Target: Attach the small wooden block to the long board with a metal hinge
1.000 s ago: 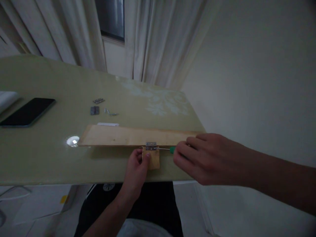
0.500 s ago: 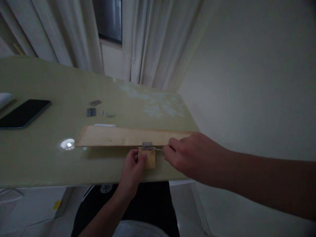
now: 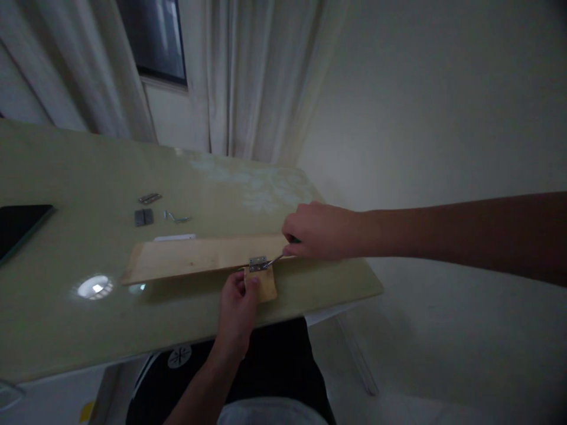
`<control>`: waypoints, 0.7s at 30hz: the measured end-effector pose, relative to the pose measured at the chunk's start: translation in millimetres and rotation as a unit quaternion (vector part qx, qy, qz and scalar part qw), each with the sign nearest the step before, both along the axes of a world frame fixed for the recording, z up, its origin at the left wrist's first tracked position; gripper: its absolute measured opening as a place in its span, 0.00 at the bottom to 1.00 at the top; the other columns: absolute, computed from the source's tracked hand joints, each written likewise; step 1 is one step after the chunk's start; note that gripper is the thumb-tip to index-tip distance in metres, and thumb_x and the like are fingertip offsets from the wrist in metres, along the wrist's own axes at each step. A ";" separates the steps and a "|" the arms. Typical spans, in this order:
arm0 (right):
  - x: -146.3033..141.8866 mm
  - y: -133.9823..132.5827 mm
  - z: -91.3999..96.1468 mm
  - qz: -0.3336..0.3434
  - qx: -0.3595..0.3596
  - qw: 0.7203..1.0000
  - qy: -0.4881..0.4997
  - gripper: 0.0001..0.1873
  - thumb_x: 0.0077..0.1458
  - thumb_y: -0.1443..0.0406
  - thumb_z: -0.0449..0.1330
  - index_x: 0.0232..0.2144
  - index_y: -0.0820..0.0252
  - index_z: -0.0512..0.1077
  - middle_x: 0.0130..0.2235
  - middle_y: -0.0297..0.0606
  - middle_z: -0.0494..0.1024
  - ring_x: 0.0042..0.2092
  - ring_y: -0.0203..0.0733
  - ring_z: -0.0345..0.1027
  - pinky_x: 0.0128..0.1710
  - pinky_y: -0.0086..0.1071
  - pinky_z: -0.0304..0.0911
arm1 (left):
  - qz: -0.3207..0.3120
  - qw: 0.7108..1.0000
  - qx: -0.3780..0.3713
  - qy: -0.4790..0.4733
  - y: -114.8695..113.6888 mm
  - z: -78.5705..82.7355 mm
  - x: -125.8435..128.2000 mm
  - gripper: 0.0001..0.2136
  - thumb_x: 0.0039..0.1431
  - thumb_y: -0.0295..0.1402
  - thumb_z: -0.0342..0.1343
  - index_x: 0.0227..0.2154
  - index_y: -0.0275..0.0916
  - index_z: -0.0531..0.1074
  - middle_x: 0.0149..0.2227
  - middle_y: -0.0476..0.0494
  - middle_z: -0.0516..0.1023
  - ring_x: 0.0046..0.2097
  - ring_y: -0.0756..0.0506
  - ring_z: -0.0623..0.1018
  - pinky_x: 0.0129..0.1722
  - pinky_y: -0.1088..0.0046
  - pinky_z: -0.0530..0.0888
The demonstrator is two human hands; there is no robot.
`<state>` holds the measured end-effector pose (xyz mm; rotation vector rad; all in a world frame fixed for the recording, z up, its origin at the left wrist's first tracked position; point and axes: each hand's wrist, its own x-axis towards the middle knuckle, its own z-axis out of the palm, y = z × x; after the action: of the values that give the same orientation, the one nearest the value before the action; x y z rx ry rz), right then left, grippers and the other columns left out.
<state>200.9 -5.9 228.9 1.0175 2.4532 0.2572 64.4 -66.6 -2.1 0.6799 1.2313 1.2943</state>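
Observation:
A long wooden board (image 3: pixel 177 258) lies along the table, with a small wooden block (image 3: pixel 266 285) against its near edge. A metal hinge (image 3: pixel 257 264) spans the two. My left hand (image 3: pixel 239 304) grips the block at its left side, thumb on top and fingers beneath. In my right hand (image 3: pixel 310 230) is a screwdriver (image 3: pixel 275 258), its thin shaft slanting down to the left and its tip at the hinge's right side on the block. Most of its handle is hidden in my fist; a bit of green shows.
Two loose hinges, one grey (image 3: pixel 144 217) and one more silvery (image 3: pixel 150 198), lie beyond the board beside several screws (image 3: pixel 177 218). A white strip (image 3: pixel 175 237) shows behind the board. A dark flat device (image 3: pixel 22 227) rests at left. The table's (image 3: pixel 345 283) right end is near a wall.
My right hand has risen, so the screwdriver now slants down onto the hinge instead of lying nearly level beside it. My left hand keeps its grip. The view has turned to the right.

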 end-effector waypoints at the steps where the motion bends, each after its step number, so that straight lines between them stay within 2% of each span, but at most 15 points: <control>1: 1.9 1.2 2.5 0.030 -0.012 0.999 -0.009 0.13 0.63 0.57 0.64 0.42 0.61 0.76 0.35 0.40 0.80 0.33 0.40 0.72 0.27 0.33 0.49 | -0.002 1.000 -0.004 -0.001 0.2 0.7 0.0 0.29 0.45 0.56 0.69 0.40 0.36 0.73 0.34 0.40 0.83 0.35 0.41 0.80 0.34 0.68 0.74; 2: 4.1 1.2 5.2 0.087 -0.015 0.996 -0.018 0.11 0.64 0.60 0.63 0.44 0.61 0.76 0.37 0.40 0.80 0.34 0.40 0.71 0.27 0.33 0.49 | -0.003 1.000 -0.006 -0.003 0.3 0.9 0.2 0.29 0.45 0.55 0.69 0.40 0.36 0.73 0.34 0.39 0.83 0.35 0.41 0.81 0.34 0.68 0.74; 4: 8.0 -1.9 8.7 0.252 -0.019 0.967 -0.034 0.06 0.68 0.66 0.57 0.43 0.59 0.75 0.40 0.39 0.80 0.36 0.39 0.70 0.28 0.34 0.49 | 0.000 1.000 -0.004 -0.007 0.1 -0.1 0.8 0.28 0.45 0.55 0.69 0.40 0.37 0.73 0.34 0.40 0.83 0.35 0.42 0.80 0.34 0.68 0.74; 5: 8.8 -4.4 8.8 0.310 -0.025 0.950 -0.038 0.09 0.70 0.68 0.54 0.41 0.59 0.75 0.39 0.38 0.79 0.36 0.38 0.70 0.28 0.34 0.49 | 0.002 1.000 -0.001 -0.008 -0.2 -1.1 1.2 0.28 0.46 0.54 0.69 0.40 0.37 0.73 0.33 0.41 0.83 0.34 0.42 0.80 0.34 0.69 0.74; 6: 8.5 -6.9 7.7 0.322 -0.027 0.946 -0.040 0.12 0.70 0.69 0.52 0.38 0.58 0.75 0.38 0.37 0.79 0.35 0.38 0.69 0.28 0.34 0.48 | 0.004 1.000 0.003 -0.008 -0.5 -2.1 1.5 0.27 0.46 0.54 0.69 0.40 0.37 0.73 0.33 0.42 0.82 0.33 0.43 0.80 0.33 0.69 0.73; 7: 7.2 -8.8 5.7 0.282 -0.023 0.958 -0.040 0.13 0.70 0.68 0.52 0.36 0.58 0.76 0.36 0.37 0.79 0.33 0.37 0.68 0.27 0.34 0.48 | 0.007 1.000 0.006 -0.009 -0.9 -2.9 1.7 0.27 0.47 0.54 0.69 0.40 0.37 0.73 0.32 0.43 0.82 0.33 0.43 0.80 0.33 0.70 0.73; 9: 3.6 -9.5 1.1 0.103 -0.005 0.994 -0.029 0.10 0.68 0.64 0.57 0.36 0.60 0.77 0.33 0.37 0.79 0.30 0.37 0.68 0.26 0.34 0.48 | 0.007 1.000 0.006 -0.014 -1.4 -3.4 1.8 0.27 0.47 0.53 0.69 0.40 0.36 0.73 0.33 0.42 0.82 0.34 0.43 0.80 0.33 0.71 0.73; 10: 2.2 -7.9 -0.3 0.013 0.002 1.000 -0.020 0.10 0.66 0.60 0.60 0.36 0.61 0.77 0.31 0.39 0.79 0.30 0.38 0.68 0.26 0.33 0.48 | 0.005 1.000 0.002 -0.017 -1.4 -3.0 1.8 0.27 0.46 0.53 0.69 0.40 0.36 0.73 0.33 0.41 0.83 0.34 0.43 0.80 0.33 0.71 0.73; 11: 1.8 -5.3 -0.5 -0.036 -0.001 0.999 -0.014 0.12 0.65 0.58 0.62 0.36 0.61 0.78 0.31 0.40 0.79 0.30 0.39 0.70 0.27 0.33 0.49 | 0.002 1.000 -0.002 -0.018 -1.1 -2.3 1.8 0.27 0.46 0.53 0.69 0.40 0.36 0.73 0.34 0.41 0.83 0.35 0.42 0.81 0.33 0.71 0.74; 12: 2.6 -2.0 0.6 -0.044 -0.005 0.999 -0.017 0.14 0.64 0.56 0.62 0.37 0.61 0.78 0.32 0.40 0.79 0.31 0.41 0.71 0.27 0.33 0.49 | 0.000 1.000 -0.006 -0.017 -0.7 -1.5 2.1 0.27 0.45 0.53 0.69 0.40 0.36 0.73 0.34 0.40 0.83 0.34 0.42 0.81 0.32 0.70 0.74; 13: 4.5 1.4 2.6 -0.007 -0.010 1.000 -0.026 0.13 0.64 0.56 0.62 0.39 0.61 0.77 0.33 0.41 0.80 0.32 0.41 0.71 0.27 0.34 0.49 | 0.002 1.000 -0.010 -0.015 -0.2 -0.8 2.5 0.27 0.45 0.53 0.69 0.39 0.36 0.73 0.33 0.40 0.83 0.34 0.42 0.81 0.32 0.70 0.74; 16: 12.8 7.2 9.8 0.209 -0.025 0.976 -0.056 0.11 0.71 0.63 0.53 0.45 0.57 0.76 0.40 0.41 0.81 0.37 0.42 0.73 0.29 0.35 0.47 | 0.014 1.000 -0.007 -0.008 1.1 -0.3 4.3 0.27 0.45 0.53 0.68 0.40 0.35 0.73 0.33 0.40 0.83 0.33 0.43 0.80 0.31 0.70 0.74; 17: 14.6 6.7 10.6 0.253 -0.039 0.965 -0.058 0.14 0.72 0.65 0.49 0.45 0.56 0.75 0.41 0.40 0.82 0.38 0.42 0.73 0.30 0.36 0.48 | 0.016 1.000 -0.001 -0.007 1.2 -0.5 4.6 0.27 0.46 0.53 0.68 0.40 0.35 0.73 0.33 0.40 0.83 0.33 0.43 0.80 0.31 0.71 0.74; 19: 14.9 2.6 8.3 0.235 -0.049 0.969 -0.062 0.17 0.73 0.65 0.46 0.43 0.56 0.76 0.40 0.40 0.82 0.38 0.42 0.74 0.31 0.36 0.49 | 0.016 1.000 0.004 -0.009 0.9 -0.9 4.4 0.27 0.46 0.53 0.68 0.40 0.36 0.73 0.34 0.40 0.83 0.33 0.43 0.80 0.31 0.70 0.74; 21: 12.4 -3.0 2.9 0.107 -0.024 0.991 -0.074 0.18 0.72 0.59 0.49 0.41 0.59 0.77 0.35 0.43 0.82 0.34 0.44 0.74 0.29 0.35 0.50 | 0.012 1.000 0.000 -0.017 0.2 -0.7 3.1 0.27 0.45 0.53 0.69 0.40 0.36 0.73 0.34 0.40 0.83 0.33 0.42 0.81 0.32 0.70 0.74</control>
<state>213.3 -8.9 231.8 0.6887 2.4204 0.3283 67.6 -66.4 -2.8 0.6423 1.2147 1.3202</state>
